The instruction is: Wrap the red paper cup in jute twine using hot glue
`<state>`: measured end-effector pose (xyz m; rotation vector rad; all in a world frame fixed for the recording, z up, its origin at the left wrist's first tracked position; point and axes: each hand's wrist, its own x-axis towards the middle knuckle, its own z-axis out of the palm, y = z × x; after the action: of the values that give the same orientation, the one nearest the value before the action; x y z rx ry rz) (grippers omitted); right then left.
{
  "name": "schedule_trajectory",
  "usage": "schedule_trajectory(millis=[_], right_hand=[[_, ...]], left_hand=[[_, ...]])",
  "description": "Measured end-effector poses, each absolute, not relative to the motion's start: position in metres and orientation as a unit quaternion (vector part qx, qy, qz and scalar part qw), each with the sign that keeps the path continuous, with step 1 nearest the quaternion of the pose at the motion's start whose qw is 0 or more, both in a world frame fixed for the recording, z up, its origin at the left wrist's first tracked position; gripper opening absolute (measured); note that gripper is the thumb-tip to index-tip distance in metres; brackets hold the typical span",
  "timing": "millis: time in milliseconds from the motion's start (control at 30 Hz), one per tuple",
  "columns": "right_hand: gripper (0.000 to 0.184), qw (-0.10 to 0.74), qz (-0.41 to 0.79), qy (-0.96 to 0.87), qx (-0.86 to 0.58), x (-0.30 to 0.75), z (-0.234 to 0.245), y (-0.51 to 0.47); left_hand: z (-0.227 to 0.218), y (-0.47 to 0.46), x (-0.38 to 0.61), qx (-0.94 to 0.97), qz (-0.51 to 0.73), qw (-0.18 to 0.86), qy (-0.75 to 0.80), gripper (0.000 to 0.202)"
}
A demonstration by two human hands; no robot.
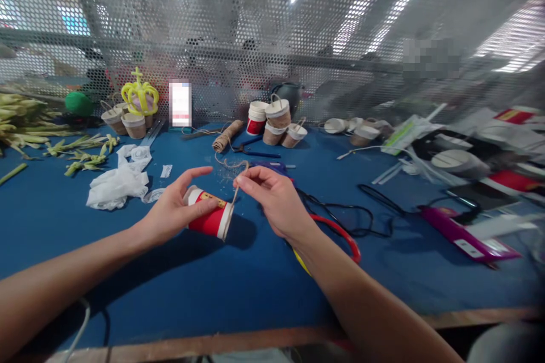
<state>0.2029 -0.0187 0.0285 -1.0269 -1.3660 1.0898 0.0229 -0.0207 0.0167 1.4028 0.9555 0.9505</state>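
Note:
My left hand grips a red paper cup lying on its side above the blue table, thumb on its wall and index finger stretched out over it. My right hand pinches the end of a thin brown twine just above the cup's white rim. The twine runs back toward a spool of twine lying farther back on the table.
Twine-wrapped cups and a red cup stand at the back by a perforated metal screen. White crumpled plastic and green leaf strips lie left. Black cables, a red-handled tool and a purple tool lie right.

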Motion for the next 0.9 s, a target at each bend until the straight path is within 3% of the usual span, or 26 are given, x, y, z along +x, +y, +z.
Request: schedule_trajectory(millis=[900], right_hand=[[0.011, 0.498, 0.450, -0.571, -0.473, 0.2010, 0.0233, -0.0171]], left_hand=[[0.0200, -0.0247, 0.0210, 0.601, 0.438, 0.541, 0.392, 0.059]])
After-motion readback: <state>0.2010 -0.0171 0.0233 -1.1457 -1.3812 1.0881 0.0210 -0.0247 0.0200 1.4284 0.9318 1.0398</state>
